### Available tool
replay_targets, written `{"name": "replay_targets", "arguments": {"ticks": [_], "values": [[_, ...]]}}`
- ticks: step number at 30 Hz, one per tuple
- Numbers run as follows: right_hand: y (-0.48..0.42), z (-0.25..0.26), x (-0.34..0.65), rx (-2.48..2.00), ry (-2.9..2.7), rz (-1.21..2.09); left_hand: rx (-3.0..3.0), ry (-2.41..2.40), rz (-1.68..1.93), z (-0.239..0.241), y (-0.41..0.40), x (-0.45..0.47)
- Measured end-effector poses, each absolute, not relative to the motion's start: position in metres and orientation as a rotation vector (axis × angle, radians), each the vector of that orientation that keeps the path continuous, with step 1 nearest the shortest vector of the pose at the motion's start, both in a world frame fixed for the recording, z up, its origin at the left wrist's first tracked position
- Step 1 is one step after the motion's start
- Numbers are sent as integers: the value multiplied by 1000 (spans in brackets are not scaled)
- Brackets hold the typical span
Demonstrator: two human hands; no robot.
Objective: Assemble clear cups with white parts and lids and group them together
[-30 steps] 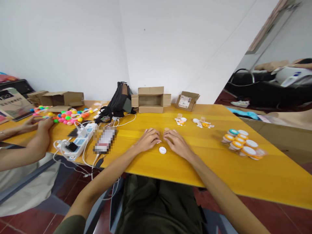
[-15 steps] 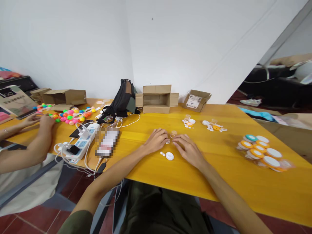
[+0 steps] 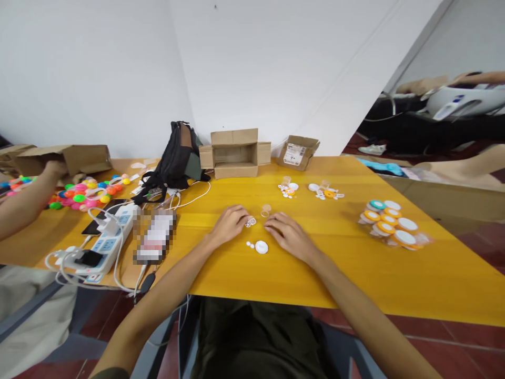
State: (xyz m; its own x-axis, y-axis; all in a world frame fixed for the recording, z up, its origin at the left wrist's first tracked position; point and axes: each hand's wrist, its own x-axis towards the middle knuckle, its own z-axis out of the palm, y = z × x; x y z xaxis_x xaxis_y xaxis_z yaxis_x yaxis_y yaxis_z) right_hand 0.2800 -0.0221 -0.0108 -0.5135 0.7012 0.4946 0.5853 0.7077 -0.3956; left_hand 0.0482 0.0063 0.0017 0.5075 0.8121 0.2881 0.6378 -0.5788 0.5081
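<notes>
My left hand (image 3: 230,222) rests on the yellow table (image 3: 300,263) with its fingers curled, the tips touching a small white perforated disc (image 3: 250,222). My right hand (image 3: 286,235) lies opposite it, fingers bent down onto the table, holding nothing that I can see. Between the two hands sit a white round cap (image 3: 261,247) and two tiny white pieces (image 3: 250,244). A small clear cup (image 3: 265,210) stands just beyond my fingertips.
A bag of orange, white and teal lidded jars (image 3: 390,225) lies at the right. Small white and orange parts (image 3: 325,192) lie farther back. An open cardboard box (image 3: 235,153), a black bag (image 3: 176,157), a power strip (image 3: 103,242) and coloured balls (image 3: 82,192) are left, near another person's arm (image 3: 23,202).
My hands have drawn a little apart, leaving the perforated disc visible at my left fingertips. The other person's hand has reached back to a cardboard box at far left.
</notes>
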Motion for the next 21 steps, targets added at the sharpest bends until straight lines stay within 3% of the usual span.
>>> {"name": "replay_targets", "arguments": {"ticks": [11,21], "values": [[-23,-10,275,-876,-2280,263,2462,1094,593,10,-1,34],[-51,0,280,-1022,-1911,184,2570,1059,440,20,-21,33]]}}
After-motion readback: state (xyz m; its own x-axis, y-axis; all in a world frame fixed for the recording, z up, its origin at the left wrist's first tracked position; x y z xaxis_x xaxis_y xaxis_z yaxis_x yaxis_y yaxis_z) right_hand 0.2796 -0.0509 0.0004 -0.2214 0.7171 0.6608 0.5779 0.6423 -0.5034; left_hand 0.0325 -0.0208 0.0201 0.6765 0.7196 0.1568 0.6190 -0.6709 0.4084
